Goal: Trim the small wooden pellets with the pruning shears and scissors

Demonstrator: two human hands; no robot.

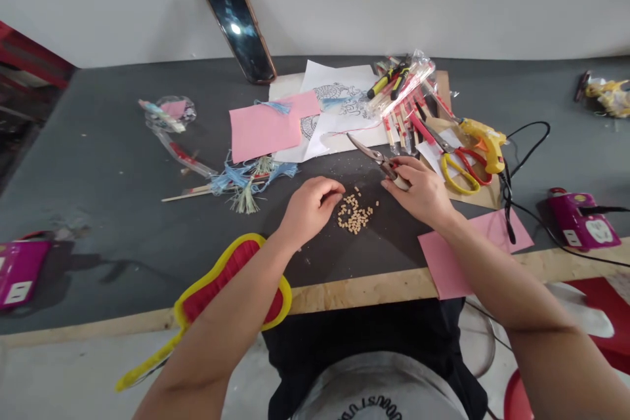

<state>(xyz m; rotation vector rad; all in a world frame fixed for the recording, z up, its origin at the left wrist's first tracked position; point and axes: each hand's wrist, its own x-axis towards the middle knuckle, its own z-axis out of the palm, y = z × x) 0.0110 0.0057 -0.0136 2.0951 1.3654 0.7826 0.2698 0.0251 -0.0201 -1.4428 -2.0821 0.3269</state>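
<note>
1. Grey worktop, head view: the small tan pieces lie in a loose pile on it, between both hands, with a few strays nearby.
2. Left hand: fingers curled inward, positioned just beside the pile. Whether the fingertips pinch a piece cannot be determined.
3. Right hand: clenched around the grip of the pointed metal snips, with the tips directed up and to the left, clear of the pile.
4. Right of the snips: yellow-and-red scissors and a yellow hot-glue gun.
5. Left of the pile: blue and cream tassels.
6. Beyond the pile: pink card overlapping a printed paper sheet.
</note>
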